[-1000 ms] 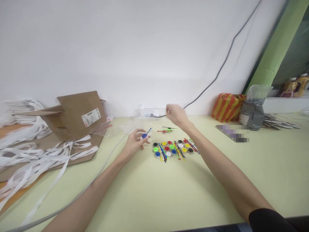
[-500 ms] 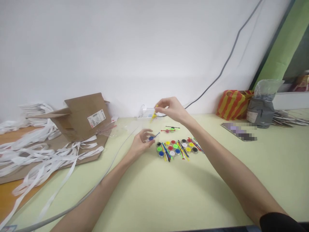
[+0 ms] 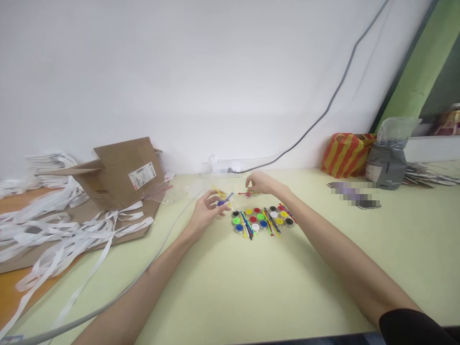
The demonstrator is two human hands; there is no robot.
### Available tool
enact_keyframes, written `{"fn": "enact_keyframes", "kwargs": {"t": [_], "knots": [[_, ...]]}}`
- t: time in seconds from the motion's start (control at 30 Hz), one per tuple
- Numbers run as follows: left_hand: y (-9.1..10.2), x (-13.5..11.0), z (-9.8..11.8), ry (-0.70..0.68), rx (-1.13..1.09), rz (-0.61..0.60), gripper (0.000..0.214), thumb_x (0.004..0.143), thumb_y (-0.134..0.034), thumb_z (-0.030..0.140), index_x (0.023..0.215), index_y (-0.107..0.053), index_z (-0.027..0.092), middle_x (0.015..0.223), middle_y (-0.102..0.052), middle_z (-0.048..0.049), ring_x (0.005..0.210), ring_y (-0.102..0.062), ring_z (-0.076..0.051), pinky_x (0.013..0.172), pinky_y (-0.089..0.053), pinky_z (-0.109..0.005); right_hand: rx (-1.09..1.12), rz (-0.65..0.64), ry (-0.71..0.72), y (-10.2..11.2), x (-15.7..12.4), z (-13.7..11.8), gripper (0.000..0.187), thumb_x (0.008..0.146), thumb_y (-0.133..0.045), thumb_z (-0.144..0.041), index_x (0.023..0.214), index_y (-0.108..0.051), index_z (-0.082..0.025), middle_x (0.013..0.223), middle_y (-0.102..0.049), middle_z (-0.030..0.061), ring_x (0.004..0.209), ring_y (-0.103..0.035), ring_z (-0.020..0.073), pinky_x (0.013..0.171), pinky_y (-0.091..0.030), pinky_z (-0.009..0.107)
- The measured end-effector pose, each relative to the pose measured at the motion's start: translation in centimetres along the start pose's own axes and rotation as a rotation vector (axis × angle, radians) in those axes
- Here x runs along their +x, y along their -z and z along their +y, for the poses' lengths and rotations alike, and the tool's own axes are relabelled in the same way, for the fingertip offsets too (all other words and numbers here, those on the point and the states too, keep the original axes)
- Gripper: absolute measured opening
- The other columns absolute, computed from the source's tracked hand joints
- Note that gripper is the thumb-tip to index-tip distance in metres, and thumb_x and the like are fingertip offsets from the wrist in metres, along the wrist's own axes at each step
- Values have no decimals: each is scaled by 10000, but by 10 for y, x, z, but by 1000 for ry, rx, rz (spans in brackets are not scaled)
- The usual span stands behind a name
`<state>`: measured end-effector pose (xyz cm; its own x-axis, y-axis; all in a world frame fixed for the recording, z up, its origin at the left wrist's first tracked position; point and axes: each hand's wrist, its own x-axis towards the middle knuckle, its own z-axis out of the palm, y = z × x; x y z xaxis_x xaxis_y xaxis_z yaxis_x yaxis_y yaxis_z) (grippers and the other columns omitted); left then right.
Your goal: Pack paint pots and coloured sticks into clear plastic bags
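Note:
My left hand (image 3: pixel 205 212) is closed around a blue arrow spinner (image 3: pixel 221 203), and a yellow arrow spinner (image 3: pixel 223 196) sits just above it at the fingertips. My right hand (image 3: pixel 264 182) is lowered to the table farther back, fingers curled over a black-arrow spinner that it mostly hides. Close beside those fingers lies a red arrow spinner (image 3: pixel 247 194) with a bit of green showing. Between my forearms, rows of round coloured discs on clear bases (image 3: pixel 255 227) lie grouped with bundles of loose coloured arrows (image 3: pixel 246 225).
An open cardboard box (image 3: pixel 122 167) stands at left, with white strips (image 3: pixel 72 239) strewn before it. A grey cable (image 3: pixel 154 258) crosses the table at left. At right lie a phone (image 3: pixel 355 195), a striped bag (image 3: pixel 345 155) and a grey bag (image 3: pixel 386 165).
The yellow arrow spinner has passed from my right hand to my left, beside the blue one. My right hand has come down and rightward onto the black-arrow spinner.

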<state>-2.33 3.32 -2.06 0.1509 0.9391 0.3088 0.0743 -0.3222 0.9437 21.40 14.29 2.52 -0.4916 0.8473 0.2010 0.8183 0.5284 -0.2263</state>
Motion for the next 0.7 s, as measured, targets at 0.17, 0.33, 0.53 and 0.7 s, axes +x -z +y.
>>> {"fn": "enact_keyframes", "kwargs": {"t": [0.17, 0.33, 0.53, 0.7], "knots": [[-1, -1, 1, 34, 16, -10, 537, 741, -823, 427, 1155, -554, 215, 1039, -692, -68, 849, -753, -257, 640, -572, -298, -25, -58, -5, -29, 3, 7, 161, 757, -785, -277, 875, -747, -175, 916, -741, 72, 770, -641, 177, 580, -354, 238], [-1, -1, 0, 37, 21, -24, 566, 729, -827, 437, 1169, -549, 216, 986, -694, -58, 821, -749, -245, 606, -573, -281, -7, -29, 26, -22, 3, 0, 72, 793, -740, -227, 811, -704, -168, 897, -733, 67, 772, -630, 167, 599, -349, 238], [0, 0, -3, 33, 30, -32, 591, 734, -819, 454, 1197, -542, 214, 1018, -693, -75, 818, -745, -240, 584, -578, -274, 194, 195, 43, 10, -4, -3, 106, 961, -538, -253, 960, -597, -165, 917, -726, 76, 749, -624, 142, 648, -396, 229], [0, 0, -4, 35, 36, -49, 586, 743, -813, 457, 1205, -542, 218, 1010, -698, -73, 816, -742, -236, 574, -570, -270, 580, 411, 165, 40, -11, -12, 108, 974, -511, -290, 954, -526, -186, 751, -693, 8, 626, -585, 116, 625, -420, 230]]}}
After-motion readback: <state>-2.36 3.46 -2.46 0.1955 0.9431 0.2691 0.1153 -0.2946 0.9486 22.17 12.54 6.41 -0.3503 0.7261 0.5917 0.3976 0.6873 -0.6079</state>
